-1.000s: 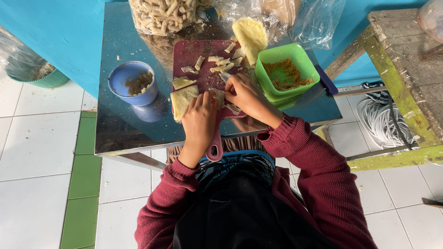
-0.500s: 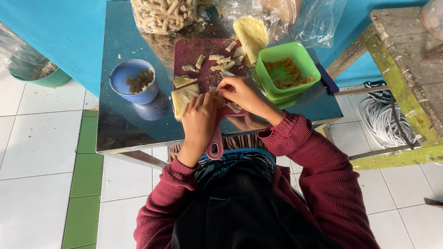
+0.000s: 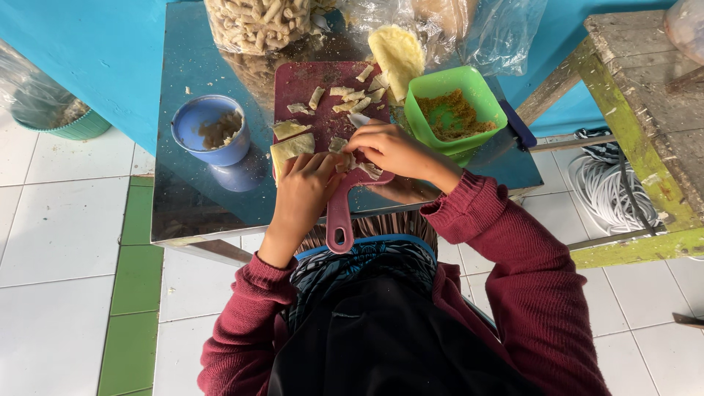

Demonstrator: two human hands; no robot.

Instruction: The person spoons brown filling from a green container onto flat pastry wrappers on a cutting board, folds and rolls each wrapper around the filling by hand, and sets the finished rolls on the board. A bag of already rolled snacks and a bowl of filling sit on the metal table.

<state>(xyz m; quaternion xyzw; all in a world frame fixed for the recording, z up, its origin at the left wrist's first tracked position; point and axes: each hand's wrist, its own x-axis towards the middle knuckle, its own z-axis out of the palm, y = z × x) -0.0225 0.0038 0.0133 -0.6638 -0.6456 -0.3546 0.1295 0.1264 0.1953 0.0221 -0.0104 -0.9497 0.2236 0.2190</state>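
A maroon cutting board with a handle lies on a shiny metal table. Several small pale dough strips are scattered on it, and square pale sheets sit at its left edge. My left hand and my right hand meet over the board's near end. Their fingertips pinch a small pale dough piece between them. A pale pointed bit sticks out past my right fingers; I cannot tell what it is.
A blue bowl with brown filling stands left of the board, and a green tub of brown crumbs stands right. Behind are a yellow sheet stack, a bag of fried sticks and a clear bag. A wooden bench and coiled white hose are at right.
Both hands have stayed over the board's near end. Only the fingers have shifted slightly around the small piece.
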